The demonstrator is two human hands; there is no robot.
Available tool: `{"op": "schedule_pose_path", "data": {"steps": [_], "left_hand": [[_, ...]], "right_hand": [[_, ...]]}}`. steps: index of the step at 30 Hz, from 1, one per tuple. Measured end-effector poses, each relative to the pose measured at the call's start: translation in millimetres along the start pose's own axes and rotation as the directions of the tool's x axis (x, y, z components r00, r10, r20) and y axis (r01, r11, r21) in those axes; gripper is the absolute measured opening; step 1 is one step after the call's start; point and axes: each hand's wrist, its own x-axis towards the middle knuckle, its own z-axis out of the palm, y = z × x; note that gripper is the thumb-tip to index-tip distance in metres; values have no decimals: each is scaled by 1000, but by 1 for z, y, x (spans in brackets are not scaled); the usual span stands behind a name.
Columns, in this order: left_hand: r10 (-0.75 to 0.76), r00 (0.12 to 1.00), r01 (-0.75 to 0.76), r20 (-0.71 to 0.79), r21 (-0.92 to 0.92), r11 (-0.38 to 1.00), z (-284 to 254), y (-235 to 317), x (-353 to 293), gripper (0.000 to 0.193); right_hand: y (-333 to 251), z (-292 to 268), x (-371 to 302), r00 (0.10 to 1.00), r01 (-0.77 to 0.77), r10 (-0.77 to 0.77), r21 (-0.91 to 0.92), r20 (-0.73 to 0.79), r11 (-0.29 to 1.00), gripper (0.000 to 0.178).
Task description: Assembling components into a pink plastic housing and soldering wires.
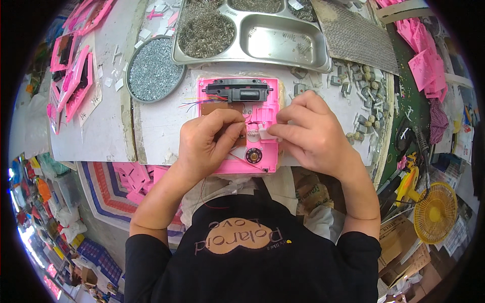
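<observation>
A pink plastic housing [271, 160] lies open in front of me at the table's near edge. Across its far end sits a black mechanism [251, 94], with a brown circuit board [209, 107] below it, partly under my left hand. A small round speaker [253, 155] is set in its near part. My left hand [208, 140] is pinched over the housing's middle; what its fingertips hold is hidden. My right hand [317, 135] comes from the right, thumb and fingers closed at a small white plastic piece [263, 133] beside the coil-like part in the middle. Thin coloured wires [202, 102] stick out at the left.
A round tray of screws [155, 68] stands at the far left. Behind the housing is a metal compartment tray [285, 64] with springs. Small motors [366, 86] are strewn at right. Pink parts [76, 86] lie at far left; a yellow fan [435, 213] stands at right.
</observation>
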Motion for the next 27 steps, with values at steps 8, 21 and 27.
{"op": "schedule_pose_path", "data": {"steps": [8,21,27], "left_hand": [[-32,999,32,-24,-18,999,2,-2,-2,8],[-13,1000,13,-5,-1,1000,2,-2,0,9],[42,999,-42,5,86,995,-1,-1,1,9]], "right_hand": [[-9,3,4,999,45,-43,-66,27,997,32],[2,36,-25,980,-41,69,152,-186,988,38],[1,42,-20,979,-66,97,172,-180,983,38]]}}
